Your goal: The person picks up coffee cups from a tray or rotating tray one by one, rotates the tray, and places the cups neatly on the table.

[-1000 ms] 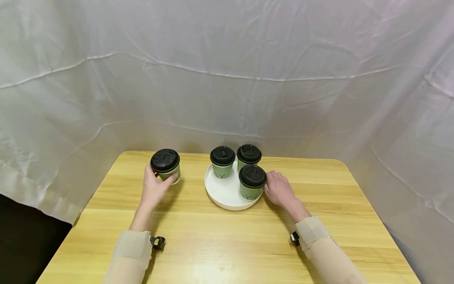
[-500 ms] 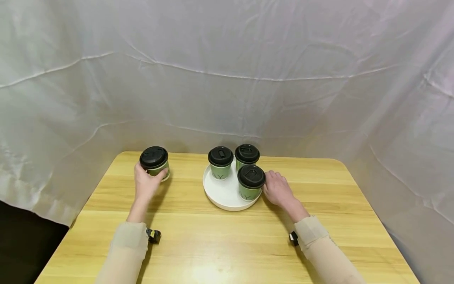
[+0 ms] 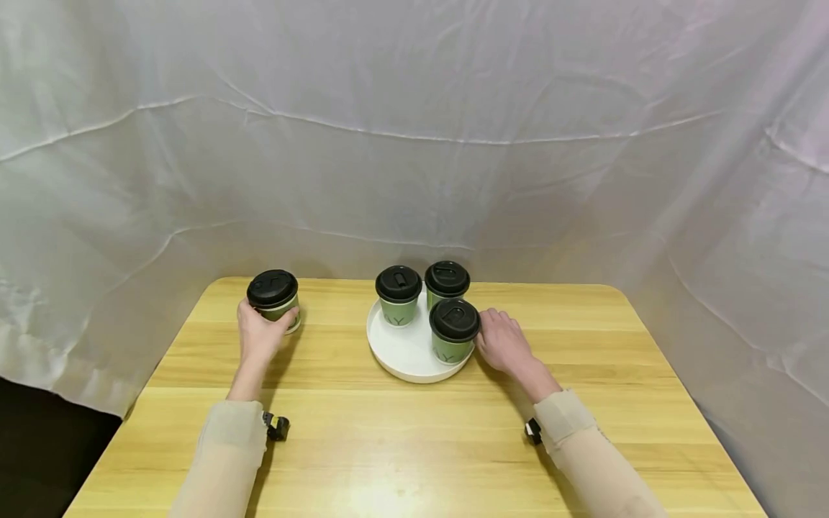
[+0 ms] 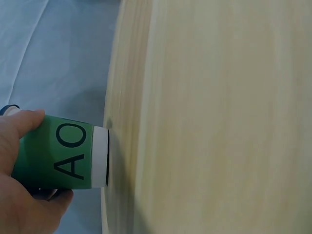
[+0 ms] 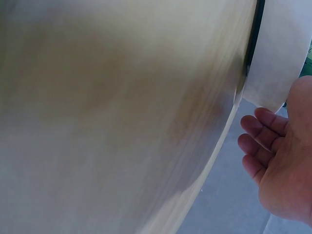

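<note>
In the head view my left hand (image 3: 262, 332) holds a green paper cup (image 3: 280, 314) with a black lid at the table's far left. Its thumb and fingers wrap the cup's sides, and the left wrist view shows dark letters on the cup (image 4: 68, 151). The cup is upright, its base at or just above the tabletop. My right hand (image 3: 506, 341) lies against the right side of a round white tray (image 3: 395, 352), near the front cup (image 3: 452, 350). Its fingers (image 5: 253, 141) are loosely curled beside the tray wall, gripping nothing visible; the thumb is hidden.
Two more lidded green cups, one at the back left (image 3: 398, 311) and one at the back right (image 3: 445, 296), stand on the tray. The wooden table (image 3: 401, 446) ends at a pale curtain (image 3: 401, 187) behind and at both sides.
My left hand has carried its cup leftward, away from the tray, slowing in the last half second. The right hand stays beside the tray; the whole view has shifted slightly.
</note>
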`<state>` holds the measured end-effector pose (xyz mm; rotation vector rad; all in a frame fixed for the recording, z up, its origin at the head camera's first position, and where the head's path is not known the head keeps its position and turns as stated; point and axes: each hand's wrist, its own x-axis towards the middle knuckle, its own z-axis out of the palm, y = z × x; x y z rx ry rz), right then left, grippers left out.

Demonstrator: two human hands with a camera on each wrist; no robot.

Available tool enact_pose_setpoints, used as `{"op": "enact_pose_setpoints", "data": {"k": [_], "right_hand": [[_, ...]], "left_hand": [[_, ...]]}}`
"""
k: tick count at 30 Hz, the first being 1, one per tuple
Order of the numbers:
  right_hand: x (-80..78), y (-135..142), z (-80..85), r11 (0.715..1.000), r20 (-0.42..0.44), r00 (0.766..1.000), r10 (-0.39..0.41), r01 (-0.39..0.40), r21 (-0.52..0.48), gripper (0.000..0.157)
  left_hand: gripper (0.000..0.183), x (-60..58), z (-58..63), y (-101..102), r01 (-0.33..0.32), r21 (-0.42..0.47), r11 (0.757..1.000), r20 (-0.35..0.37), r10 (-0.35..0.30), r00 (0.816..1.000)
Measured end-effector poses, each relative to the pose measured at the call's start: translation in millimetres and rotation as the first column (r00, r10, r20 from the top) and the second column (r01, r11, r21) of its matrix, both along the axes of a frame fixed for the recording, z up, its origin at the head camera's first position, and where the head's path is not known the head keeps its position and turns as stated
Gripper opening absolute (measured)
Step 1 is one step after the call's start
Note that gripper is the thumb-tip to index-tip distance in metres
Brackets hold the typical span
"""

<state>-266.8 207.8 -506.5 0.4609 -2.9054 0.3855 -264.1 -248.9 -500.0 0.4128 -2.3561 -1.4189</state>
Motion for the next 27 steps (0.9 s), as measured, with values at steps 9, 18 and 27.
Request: {"op": "enact_pose_setpoints", "data": {"k": [9,18,27], "right_hand": [[-0.3,-2.9,-5.5,1.000,0.005,1.000,0.013,-0.013,-0.001,0.026],[-3.3,-2.1,-5.4,1.000,-0.004,1.000,0.000,0.000,0.008,0.025],[-4.2,0.4,-2.1,1.000,0.007,1.000,-0.008,0.008,0.006,0.025]], "left_hand": [[0.099,1.0,0.2,-3.1,-0.002,-0.011,1.000,0.041,0.002,0.999],[0.107,2.5,4.2,-1.0,0.004,0.008,1.000,0.042,-0.005,0.999],[0.119,17.6,21.4,15.7,-0.084,0.106,0.991,-0.067,0.091,0.994]]}}
